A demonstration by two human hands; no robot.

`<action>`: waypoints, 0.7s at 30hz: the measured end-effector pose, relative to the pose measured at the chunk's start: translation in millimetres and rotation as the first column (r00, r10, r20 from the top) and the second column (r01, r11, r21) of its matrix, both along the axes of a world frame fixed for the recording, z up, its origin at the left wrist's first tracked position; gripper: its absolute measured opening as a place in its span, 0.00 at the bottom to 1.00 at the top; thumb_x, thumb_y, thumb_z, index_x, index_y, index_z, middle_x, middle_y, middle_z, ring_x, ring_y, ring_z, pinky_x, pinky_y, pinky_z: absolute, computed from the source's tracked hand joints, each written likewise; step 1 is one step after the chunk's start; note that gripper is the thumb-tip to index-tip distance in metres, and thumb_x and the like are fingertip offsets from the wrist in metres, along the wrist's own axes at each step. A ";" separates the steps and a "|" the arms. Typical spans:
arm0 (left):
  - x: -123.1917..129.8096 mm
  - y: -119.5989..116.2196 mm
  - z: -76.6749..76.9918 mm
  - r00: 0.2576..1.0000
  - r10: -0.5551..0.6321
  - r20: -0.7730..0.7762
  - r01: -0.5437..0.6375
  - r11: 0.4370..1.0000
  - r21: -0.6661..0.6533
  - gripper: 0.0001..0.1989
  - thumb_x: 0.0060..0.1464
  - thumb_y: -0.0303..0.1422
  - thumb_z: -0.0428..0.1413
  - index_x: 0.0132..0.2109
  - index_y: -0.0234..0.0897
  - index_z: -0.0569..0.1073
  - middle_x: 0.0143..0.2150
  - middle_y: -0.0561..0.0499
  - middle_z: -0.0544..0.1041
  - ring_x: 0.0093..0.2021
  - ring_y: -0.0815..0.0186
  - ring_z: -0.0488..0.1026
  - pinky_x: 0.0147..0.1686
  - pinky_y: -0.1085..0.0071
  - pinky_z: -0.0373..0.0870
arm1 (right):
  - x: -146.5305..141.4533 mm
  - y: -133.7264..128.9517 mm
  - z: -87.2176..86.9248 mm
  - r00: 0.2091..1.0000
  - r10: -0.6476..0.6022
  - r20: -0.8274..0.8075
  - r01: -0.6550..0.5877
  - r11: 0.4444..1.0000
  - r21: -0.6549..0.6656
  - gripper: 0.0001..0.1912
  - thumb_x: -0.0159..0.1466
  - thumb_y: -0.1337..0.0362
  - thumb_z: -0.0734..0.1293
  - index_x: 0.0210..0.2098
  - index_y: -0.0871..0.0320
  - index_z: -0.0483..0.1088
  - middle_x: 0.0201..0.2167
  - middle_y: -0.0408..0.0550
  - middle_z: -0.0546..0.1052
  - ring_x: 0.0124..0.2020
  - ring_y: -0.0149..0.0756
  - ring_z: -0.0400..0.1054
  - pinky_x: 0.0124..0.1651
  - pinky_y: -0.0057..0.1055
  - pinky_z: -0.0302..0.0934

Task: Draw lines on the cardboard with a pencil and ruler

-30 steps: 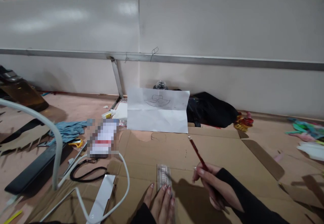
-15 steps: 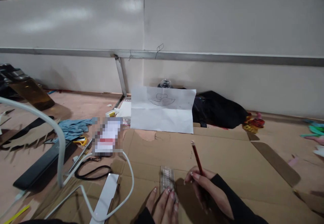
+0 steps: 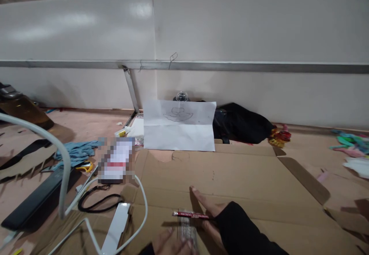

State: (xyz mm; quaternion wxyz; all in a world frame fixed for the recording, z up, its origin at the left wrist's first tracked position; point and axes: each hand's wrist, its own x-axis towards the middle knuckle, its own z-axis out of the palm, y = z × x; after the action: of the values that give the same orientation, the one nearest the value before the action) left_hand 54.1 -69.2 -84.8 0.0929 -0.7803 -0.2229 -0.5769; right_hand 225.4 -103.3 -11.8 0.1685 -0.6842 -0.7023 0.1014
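Note:
On the brown cardboard, my left hand lies low in the view with its fingers apart, some of them resting on a clear ruler with rows of cut-outs. My right hand holds a red pencil, which lies nearly level across the ruler's far end. One finger of this hand stretches out over the cardboard toward faint marks. Behind the cardboard stands a creased white paper with a line drawing near its top.
To the left are a phone, a white cable, a black cord loop, a black power bank, a yellow cutter and a blue glove. Dark cloth lies behind, against the white partition.
My right hand has moved left and turned, and the pencil has gone from upright to nearly level. One right finger now stretches forward. My left hand sits slightly lower and left in view.

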 end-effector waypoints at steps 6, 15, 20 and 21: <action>-36.6 57.9 74.4 0.781 -0.055 -0.623 -0.025 0.993 -0.118 0.30 0.56 0.49 0.37 0.46 0.26 0.69 0.29 0.45 0.69 0.27 0.60 0.65 0.26 0.63 0.58 | -6.1 6.0 2.7 0.999 -0.040 0.004 0.040 0.997 0.061 0.27 0.59 0.53 0.58 0.55 0.58 0.62 0.07 0.38 0.64 0.08 0.27 0.56 0.14 0.23 0.41; -32.6 60.5 66.1 0.702 -0.173 -0.691 -0.127 0.924 -0.361 0.48 0.39 0.67 0.38 0.56 0.33 0.62 0.35 0.47 0.66 0.33 0.61 0.62 0.35 0.61 0.58 | -2.4 6.4 -3.4 0.999 0.025 0.040 -0.028 0.997 0.077 0.28 0.60 0.55 0.59 0.57 0.60 0.59 0.10 0.39 0.68 0.09 0.28 0.58 0.14 0.23 0.46; -36.2 64.8 76.3 0.677 -0.204 -0.707 -0.133 0.911 -0.391 0.49 0.37 0.67 0.42 0.56 0.34 0.62 0.35 0.47 0.66 0.33 0.60 0.63 0.35 0.60 0.59 | -4.2 5.0 -8.5 0.999 0.042 -0.018 -0.041 0.999 0.026 0.28 0.60 0.55 0.58 0.58 0.56 0.57 0.12 0.40 0.70 0.11 0.29 0.62 0.14 0.23 0.49; -39.4 67.2 77.8 0.664 -0.210 -0.718 -0.129 0.914 -0.386 0.49 0.37 0.66 0.42 0.57 0.34 0.61 0.34 0.47 0.67 0.32 0.60 0.64 0.34 0.60 0.60 | -5.1 3.4 -8.7 0.998 0.026 -0.052 -0.025 0.999 0.035 0.27 0.59 0.55 0.59 0.57 0.56 0.58 0.12 0.40 0.70 0.10 0.30 0.62 0.14 0.23 0.50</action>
State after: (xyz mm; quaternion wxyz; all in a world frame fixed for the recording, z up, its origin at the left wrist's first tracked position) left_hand 14.7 -2.0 -6.9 -0.0006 -0.9536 -0.2615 -0.1492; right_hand 220.3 -99.9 -20.5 0.1971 -0.6694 -0.7079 0.1094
